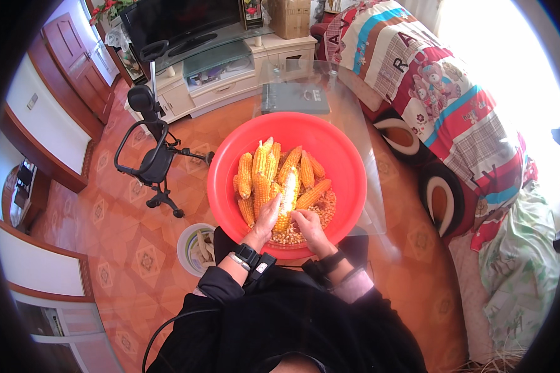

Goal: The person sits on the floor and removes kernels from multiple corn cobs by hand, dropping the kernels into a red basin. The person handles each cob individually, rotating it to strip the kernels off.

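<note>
A corn cob (288,198) stands tilted in the middle of a large red plastic basin (340,140), some of its rows looking pale in the bright light. My left hand (266,220) holds it along its left side. At its lower right edge are the curled fingers of my right hand (310,227); whether they pinch anything is hidden. Several whole yellow corn cobs (261,186) lean together at the left and back of the basin. Loose kernels (325,209) cover the bottom on the right and spread beneath both hands.
A pale bowl (183,249) of stripped cobs stands on the tiled floor at my left. Beyond the basin is a glass table (350,107) bearing a dark flat box (294,99). A black wheeled chair (155,163) stands left, a covered sofa (452,121) right.
</note>
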{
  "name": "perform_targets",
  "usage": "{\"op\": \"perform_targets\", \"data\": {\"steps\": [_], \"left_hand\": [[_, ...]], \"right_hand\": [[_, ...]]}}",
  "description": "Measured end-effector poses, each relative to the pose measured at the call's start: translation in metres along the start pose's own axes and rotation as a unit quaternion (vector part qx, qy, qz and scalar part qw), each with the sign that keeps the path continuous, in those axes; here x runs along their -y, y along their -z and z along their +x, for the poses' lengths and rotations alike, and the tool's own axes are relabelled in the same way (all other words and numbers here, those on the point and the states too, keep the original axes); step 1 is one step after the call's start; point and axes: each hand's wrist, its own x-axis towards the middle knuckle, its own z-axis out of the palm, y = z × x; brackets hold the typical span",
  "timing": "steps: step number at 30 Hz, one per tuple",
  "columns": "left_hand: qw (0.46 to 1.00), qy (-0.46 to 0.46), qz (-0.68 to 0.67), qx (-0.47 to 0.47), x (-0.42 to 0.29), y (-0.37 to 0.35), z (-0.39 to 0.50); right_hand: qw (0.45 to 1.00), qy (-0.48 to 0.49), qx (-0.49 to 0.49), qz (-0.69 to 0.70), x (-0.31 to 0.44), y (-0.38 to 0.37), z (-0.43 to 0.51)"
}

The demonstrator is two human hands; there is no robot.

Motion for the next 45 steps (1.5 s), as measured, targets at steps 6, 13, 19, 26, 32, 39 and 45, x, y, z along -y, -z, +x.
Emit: {"op": "perform_targets", "data": {"steps": [6,13,19,26,32,39,45], "left_hand": [[0.994,0.067,-0.070,0.047,-0.010,-0.005,-0.007],[0.979,0.117,-0.155,0.058,-0.016,-0.003,-0.009],[0.992,0.116,-0.040,0.029,-0.009,-0.002,-0.007],[0.998,0.056,0.041,-0.004,0.001,-0.007,-0.006],[0.982,0.165,-0.091,0.010,-0.003,0.001,-0.005],[0.995,0.101,0.013,-0.019,0.004,-0.002,-0.006],[0.979,0.176,-0.100,-0.007,-0.001,0.004,-0.003]], "right_hand": [[0.991,-0.037,-0.049,0.121,0.007,0.002,-0.004],[0.992,0.008,0.071,0.106,0.015,-0.001,-0.008],[0.992,-0.049,0.086,0.079,0.016,-0.002,-0.009],[0.995,-0.086,0.035,0.047,0.015,-0.008,-0.001],[0.976,-0.058,0.128,0.164,0.020,-0.001,-0.012],[0.989,-0.104,0.080,0.061,0.023,-0.007,-0.006],[0.981,-0.114,0.097,0.122,0.025,-0.002,-0.011]]}}
